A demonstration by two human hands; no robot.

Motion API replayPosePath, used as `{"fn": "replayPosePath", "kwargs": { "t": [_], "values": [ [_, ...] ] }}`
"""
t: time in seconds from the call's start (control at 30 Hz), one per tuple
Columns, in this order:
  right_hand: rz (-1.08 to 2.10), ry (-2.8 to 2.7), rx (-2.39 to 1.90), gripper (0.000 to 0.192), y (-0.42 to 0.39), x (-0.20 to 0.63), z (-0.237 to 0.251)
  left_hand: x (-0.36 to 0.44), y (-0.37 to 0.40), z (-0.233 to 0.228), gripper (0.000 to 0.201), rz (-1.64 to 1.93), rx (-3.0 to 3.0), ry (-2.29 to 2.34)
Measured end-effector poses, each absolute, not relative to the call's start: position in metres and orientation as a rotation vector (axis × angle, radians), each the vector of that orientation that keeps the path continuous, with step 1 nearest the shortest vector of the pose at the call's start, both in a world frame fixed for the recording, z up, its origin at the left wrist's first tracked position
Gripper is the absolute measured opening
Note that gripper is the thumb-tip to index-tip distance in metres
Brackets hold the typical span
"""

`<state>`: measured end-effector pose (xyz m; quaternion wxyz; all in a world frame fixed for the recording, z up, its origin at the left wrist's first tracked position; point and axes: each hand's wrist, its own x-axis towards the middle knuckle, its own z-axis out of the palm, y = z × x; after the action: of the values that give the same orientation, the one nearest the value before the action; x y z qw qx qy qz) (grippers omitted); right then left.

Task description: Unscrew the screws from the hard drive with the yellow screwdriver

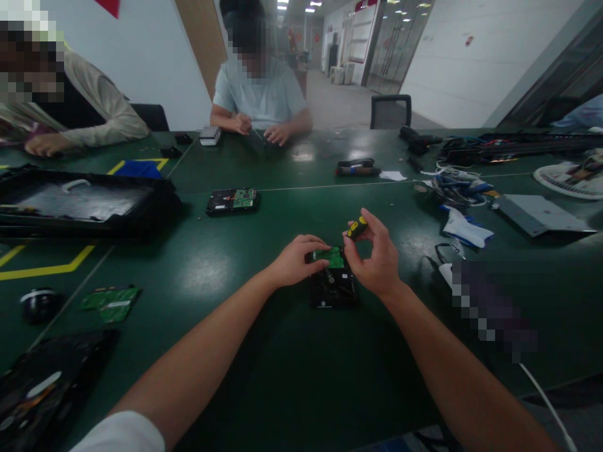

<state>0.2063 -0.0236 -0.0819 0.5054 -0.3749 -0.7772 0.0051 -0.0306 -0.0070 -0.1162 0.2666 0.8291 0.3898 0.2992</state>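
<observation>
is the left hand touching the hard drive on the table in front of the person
Touching. The head view shows the left hand with its fingers resting on the green circuit board end of the hard drive, no gap visible between them.

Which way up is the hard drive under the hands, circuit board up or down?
Board up. The hard drive lies flat on the table with its green circuit board on top, under the left hand.

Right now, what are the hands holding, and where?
Right hand grips a screwdriver by its yellow-black handle. Left hand steadies the hard drive at its top edge.
</observation>
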Motion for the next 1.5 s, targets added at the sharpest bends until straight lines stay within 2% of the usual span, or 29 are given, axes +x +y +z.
{"fn": "replayPosePath", "kwargs": {
  "t": [0.33, 0.53, 0.77, 0.9, 1.0, 1.2, 1.37, 1.5],
  "values": [
    [-0.083, -1.82, -0.92, 0.071, -0.027, 0.207, -0.078, -0.03, -0.008, -0.114, 0.04, 0.82, 2.226, 1.042],
    [-0.11, -1.725, -1.002, 0.051, -0.031, 0.21, -0.052, -0.032, -0.008, -0.115, 0.042, 0.809, 2.232, 1.038],
    [0.315, -1.796, -1.146, 0.037, -0.05, 0.2, -0.011, -0.033, -0.009, -0.115, 0.041, 0.84, 2.208, 1.019],
    [0.59, -2.344, -1.398, 0.015, -0.084, 0.193, 0.005, -0.033, -0.009, -0.115, 0.04, 0.839, 2.216, 1.01],
    [0.762, -2.648, -1.529, 0.023, -0.109, 0.188, 0.007, -0.033, -0.008, -0.115, 0.04, 0.826, 2.224, 1.02],
    [0.604, -2.672, -1.879, 0.017, -0.124, 0.181, -0.008, -0.034, -0.008, -0.115, 0.042, 0.808, 2.253, 1.026],
    [0.45, -2.58, -1.999, 0.006, -0.122, 0.184, -0.02, -0.034, -0.009, -0.113, 0.043, 0.793, 2.281, 1.029],
    [0.396, -2.508, -2.037, 0.007, -0.123, 0.184, -0.024, -0.034, -0.009, -0.11, 0.043, 0.771, 2.293, 1.035]
  ]
}}
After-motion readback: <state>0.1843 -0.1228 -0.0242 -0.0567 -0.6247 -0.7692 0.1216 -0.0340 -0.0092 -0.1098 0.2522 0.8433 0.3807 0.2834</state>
